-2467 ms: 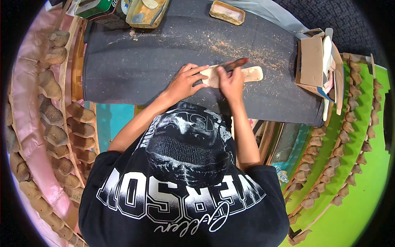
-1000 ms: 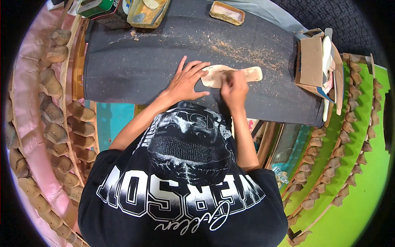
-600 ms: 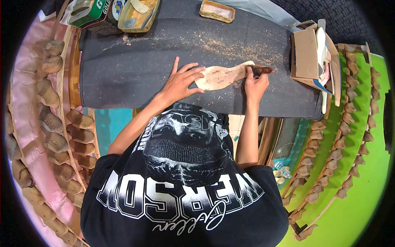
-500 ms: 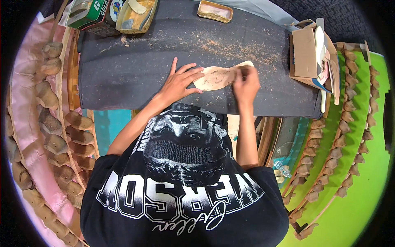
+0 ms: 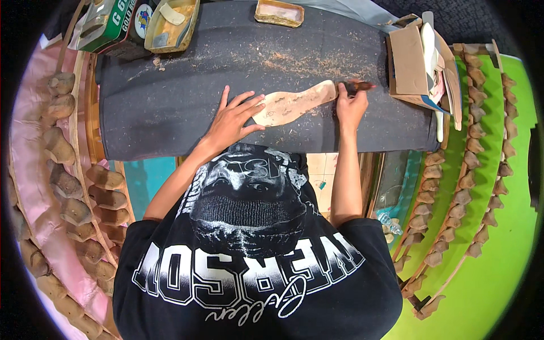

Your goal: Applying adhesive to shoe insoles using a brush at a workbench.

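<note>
A tan, insole-shaped piece [image 5: 294,106] with small handwritten marks lies flat on the dark cloth of the table. My left hand [image 5: 231,120] rests at its wide left end, fingers spread, with fingertips and thumb at the edge. Just beyond the narrow right end is my right hand [image 5: 351,107], closed around a short tool with a dark reddish-brown handle [image 5: 361,86]. The tool's working end is hidden, so its kind cannot be made out.
Shavings [image 5: 294,61] litter the dark cloth [image 5: 170,107]. Along the back stand a green tin [image 5: 116,28], a tray [image 5: 173,28] and a small box [image 5: 279,13]. A cardboard box [image 5: 409,63] holds pale pieces at right. Racks of wooden shoe lasts [image 5: 73,211] flank both sides.
My right hand has moved off the insole-shaped piece, slightly right, and the tool's handle now shows. The whole scene has shifted a little left in view. My left hand stays at the piece's left end.
</note>
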Available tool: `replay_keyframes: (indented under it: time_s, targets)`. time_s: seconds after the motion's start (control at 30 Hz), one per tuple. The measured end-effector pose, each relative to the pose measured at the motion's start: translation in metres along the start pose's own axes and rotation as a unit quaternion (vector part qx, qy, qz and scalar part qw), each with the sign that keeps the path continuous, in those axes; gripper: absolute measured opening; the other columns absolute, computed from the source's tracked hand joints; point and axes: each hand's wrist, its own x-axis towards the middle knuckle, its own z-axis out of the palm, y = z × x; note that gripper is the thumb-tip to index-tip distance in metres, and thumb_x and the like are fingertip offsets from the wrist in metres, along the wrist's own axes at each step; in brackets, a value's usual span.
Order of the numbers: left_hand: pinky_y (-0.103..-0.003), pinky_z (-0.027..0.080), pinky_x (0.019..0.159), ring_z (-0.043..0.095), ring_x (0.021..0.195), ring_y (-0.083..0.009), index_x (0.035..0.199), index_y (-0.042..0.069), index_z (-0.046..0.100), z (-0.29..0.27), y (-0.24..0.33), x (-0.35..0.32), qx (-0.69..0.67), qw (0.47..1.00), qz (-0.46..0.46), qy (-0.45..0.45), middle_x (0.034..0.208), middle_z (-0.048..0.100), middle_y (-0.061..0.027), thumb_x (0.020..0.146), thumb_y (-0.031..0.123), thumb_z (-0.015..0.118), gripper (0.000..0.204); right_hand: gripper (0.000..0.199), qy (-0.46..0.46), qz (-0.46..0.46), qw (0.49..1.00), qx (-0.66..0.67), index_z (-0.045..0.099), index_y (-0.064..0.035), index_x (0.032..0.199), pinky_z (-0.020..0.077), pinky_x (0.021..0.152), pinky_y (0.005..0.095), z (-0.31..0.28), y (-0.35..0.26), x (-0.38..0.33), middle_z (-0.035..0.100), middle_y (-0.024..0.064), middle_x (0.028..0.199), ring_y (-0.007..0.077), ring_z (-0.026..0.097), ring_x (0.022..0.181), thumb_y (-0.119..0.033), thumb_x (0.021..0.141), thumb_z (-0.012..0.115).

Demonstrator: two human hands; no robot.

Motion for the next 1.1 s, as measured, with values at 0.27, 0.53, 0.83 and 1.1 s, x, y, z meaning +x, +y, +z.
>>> replay_keyframes:
  time_s: [0.27, 0.53, 0.83, 1.1]
  targets:
    - [-0.064, 0.01, 0.131, 0.048, 0.149, -0.0264, 0.138, 0.015, 0.071, 0.001, -0.004, -0.005, -0.006, 1.0, -0.003, 0.001, 0.156, 0.059, 0.0006, 0.085, 0.041, 0.083, 0.06, 0.02, -0.262, -0.25, 0.931, -0.042, 0.065, -0.0029, 0.101, 0.0534, 0.076, 0.0475, 0.022, -0.047, -0.079, 0.062, 0.0151, 0.092, 0.0378, 0.066, 0.088, -0.005, 0.082, 0.072]
    - [-0.063, 0.011, 0.131, 0.047, 0.149, -0.026, 0.138, 0.015, 0.071, 0.0, -0.001, -0.004, -0.008, 1.0, -0.002, 0.01, 0.154, 0.061, 0.0007, 0.084, 0.042, 0.083, 0.062, 0.019, -0.022, -0.022, 0.998, -0.049, 0.068, 0.0002, 0.104, 0.0551, 0.074, 0.0405, 0.006, 0.0, 0.007, 0.074, 0.0147, 0.091, 0.0286, 0.071, 0.079, -0.012, 0.092, 0.077]
    - [-0.065, 0.011, 0.13, 0.047, 0.149, -0.0256, 0.137, 0.015, 0.071, 0.004, -0.007, -0.006, -0.004, 1.0, 0.004, 0.003, 0.154, 0.06, -0.0007, 0.088, 0.045, 0.079, 0.058, 0.016, -0.301, -0.226, 0.927, -0.003, 0.063, -0.005, 0.091, 0.0522, 0.074, 0.0509, 0.051, -0.062, -0.105, 0.06, 0.0158, 0.085, 0.0394, 0.064, 0.08, -0.013, 0.086, 0.076]
    - [-0.062, 0.01, 0.131, 0.047, 0.149, -0.0256, 0.137, 0.016, 0.072, 0.0, 0.0, -0.003, -0.011, 1.0, -0.008, 0.005, 0.156, 0.06, 0.0007, 0.085, 0.043, 0.083, 0.06, 0.021, -0.013, -0.037, 0.997, -0.073, 0.068, 0.0012, 0.098, 0.0543, 0.069, 0.045, 0.016, -0.005, 0.01, 0.073, 0.0171, 0.085, 0.0317, 0.071, 0.073, -0.015, 0.091, 0.079]
